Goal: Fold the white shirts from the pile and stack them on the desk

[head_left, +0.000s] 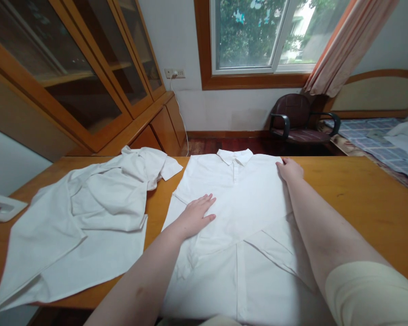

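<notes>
A white collared shirt (236, 199) lies on the wooden table with its collar toward the far edge. Its sleeves are folded inward across the body, and the button strip runs down the middle of the lower part. My left hand (199, 215) rests flat on the left side of the shirt, fingers spread. At the far right shoulder, my right hand (291, 170) is closed on the shirt's edge; its fingertips are partly hidden. A second white garment (102, 203), rumpled and loosely spread, lies on the table to the left, apart from both hands.
The wooden table (347, 199) extends to the right of the shirt. At its left end is a white plastic object (3, 207). Beyond stand a glass-door cabinet (132, 113), an armchair (297, 120) and a bed (381, 140). A white cord (179, 106) hangs from a wall socket.
</notes>
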Tool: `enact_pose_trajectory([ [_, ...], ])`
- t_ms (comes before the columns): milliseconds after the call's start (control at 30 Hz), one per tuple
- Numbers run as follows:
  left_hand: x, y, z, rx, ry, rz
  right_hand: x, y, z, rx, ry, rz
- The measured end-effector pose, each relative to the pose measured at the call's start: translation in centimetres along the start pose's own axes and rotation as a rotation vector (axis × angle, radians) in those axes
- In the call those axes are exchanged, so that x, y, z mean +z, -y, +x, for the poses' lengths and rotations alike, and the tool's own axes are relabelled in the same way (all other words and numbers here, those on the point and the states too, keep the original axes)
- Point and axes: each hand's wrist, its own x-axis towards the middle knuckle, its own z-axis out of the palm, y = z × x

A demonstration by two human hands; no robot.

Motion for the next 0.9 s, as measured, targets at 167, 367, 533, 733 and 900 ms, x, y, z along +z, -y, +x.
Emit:
enact_pose_trajectory([
  [167, -0.1, -0.2, 0.0, -0.01, 0.016, -0.005, -0.2, -1.1, 0.8, 0.111, -0.071, 0.129],
  [367, -0.2, -0.2, 0.1, -0.009, 0.019, -0.022, -0.1, -0.3, 1.2, 0.077, -0.146, 0.061],
  [533, -0.3, -0.2, 0.0, -0.012, 0.035, -0.055, 0.1, 0.0, 2.1, 0.171, -0.105, 0.074],
  [733, -0.6, 0.0, -0.1, 0.004, 0.065, -0.073, 0.1, -0.4, 3.2, 0.236, -0.052, 0.058],
  [900, -0.5, -0.3, 0.0, -0.018, 0.07, -0.045, 0.3, 0.0, 2.9, 0.214, -0.092, 0.03],
])
